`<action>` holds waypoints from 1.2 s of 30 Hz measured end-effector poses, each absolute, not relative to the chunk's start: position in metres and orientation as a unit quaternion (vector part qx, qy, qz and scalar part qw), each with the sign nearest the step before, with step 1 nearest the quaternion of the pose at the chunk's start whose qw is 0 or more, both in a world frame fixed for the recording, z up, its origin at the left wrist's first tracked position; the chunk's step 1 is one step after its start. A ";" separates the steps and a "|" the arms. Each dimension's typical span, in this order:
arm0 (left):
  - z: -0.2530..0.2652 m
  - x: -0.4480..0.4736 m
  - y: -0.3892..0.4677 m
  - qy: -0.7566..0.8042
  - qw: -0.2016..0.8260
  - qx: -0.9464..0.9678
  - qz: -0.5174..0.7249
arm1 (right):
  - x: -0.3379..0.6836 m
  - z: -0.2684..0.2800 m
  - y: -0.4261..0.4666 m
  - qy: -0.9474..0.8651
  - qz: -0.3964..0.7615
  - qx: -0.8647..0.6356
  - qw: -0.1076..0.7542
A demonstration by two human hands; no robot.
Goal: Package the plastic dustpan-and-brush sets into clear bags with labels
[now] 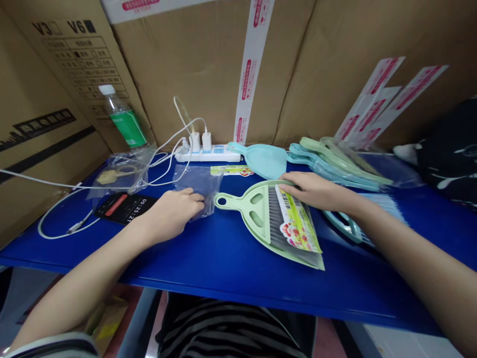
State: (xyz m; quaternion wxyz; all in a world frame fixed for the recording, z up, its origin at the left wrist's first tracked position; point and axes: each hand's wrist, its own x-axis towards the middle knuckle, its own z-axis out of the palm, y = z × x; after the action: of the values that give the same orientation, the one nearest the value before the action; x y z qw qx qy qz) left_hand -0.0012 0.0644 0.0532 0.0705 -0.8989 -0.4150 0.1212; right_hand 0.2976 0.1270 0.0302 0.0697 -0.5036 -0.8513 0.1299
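A light green dustpan point(248, 209) lies flat on the blue table, with a matching green brush point(263, 211) nested in it. A yellow printed card point(298, 223) covers part of the brush's grey bristles. My right hand point(309, 189) grips the far edge of this set near the card, its fingertips partly hidden. To the left, my left hand point(179, 211) has curled fingers on a clear plastic bag point(199, 184). Another printed card point(233, 170) lies just behind the bag. Beyond the green set is a light blue dustpan point(264, 159).
Several blue and green dustpans point(335, 161) are stacked at the back right. A blue brush point(348, 228) lies under my right forearm. At left are a phone point(124, 206), cables, a bottle point(126, 122) and a power strip point(208, 155). Cardboard point(194, 64) walls the back.
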 end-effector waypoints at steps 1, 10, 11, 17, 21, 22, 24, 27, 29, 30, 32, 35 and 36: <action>0.055 -0.002 0.064 -0.420 0.055 -0.897 0.127 | 0.298 0.030 0.127 -0.852 0.134 -0.501 0.072; 0.066 0.005 0.062 -0.470 0.027 -0.867 0.162 | 0.294 0.033 0.125 -0.832 0.171 -0.524 0.060; 0.064 0.006 0.062 -0.472 0.045 -0.866 0.160 | 0.295 0.033 0.125 -0.831 0.166 -0.527 0.058; 0.050 0.009 0.064 -0.445 0.138 -0.869 0.166 | 0.298 0.035 0.126 -0.842 0.147 -0.515 0.065; 0.048 0.012 0.064 -0.424 0.140 -0.882 0.152 | 0.302 0.038 0.127 -0.852 0.140 -0.495 0.097; 0.048 0.012 0.064 -0.420 0.139 -0.885 0.147 | 0.303 0.038 0.127 -0.852 0.141 -0.494 0.102; 0.049 0.013 0.065 -0.414 0.133 -0.889 0.142 | 0.307 0.040 0.129 -0.849 0.141 -0.496 0.111; 0.049 0.013 0.065 -0.406 0.119 -0.895 0.145 | 0.311 0.044 0.130 -0.840 0.133 -0.511 0.125; 0.049 0.013 0.066 -0.394 0.112 -0.901 0.143 | 0.313 0.046 0.131 -0.832 0.125 -0.524 0.134; 0.048 0.013 0.066 -0.387 0.109 -0.905 0.138 | 0.314 0.047 0.130 -0.828 0.121 -0.531 0.137; 0.046 0.013 0.066 -0.367 0.102 -0.916 0.124 | 0.315 0.049 0.131 -0.819 0.118 -0.543 0.143; 0.043 0.012 0.065 -0.344 0.094 -0.929 0.102 | 0.318 0.049 0.132 -0.811 0.105 -0.555 0.153; 0.042 0.012 0.064 -0.341 0.094 -0.931 0.096 | 0.319 0.048 0.133 -0.811 0.097 -0.555 0.161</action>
State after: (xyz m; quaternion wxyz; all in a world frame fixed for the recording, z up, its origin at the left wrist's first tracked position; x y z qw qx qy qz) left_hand 0.0119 0.0644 0.0422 0.0936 -0.9306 -0.3406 0.0965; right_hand 0.3186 0.1330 0.0481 0.1606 -0.5547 -0.8106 0.0974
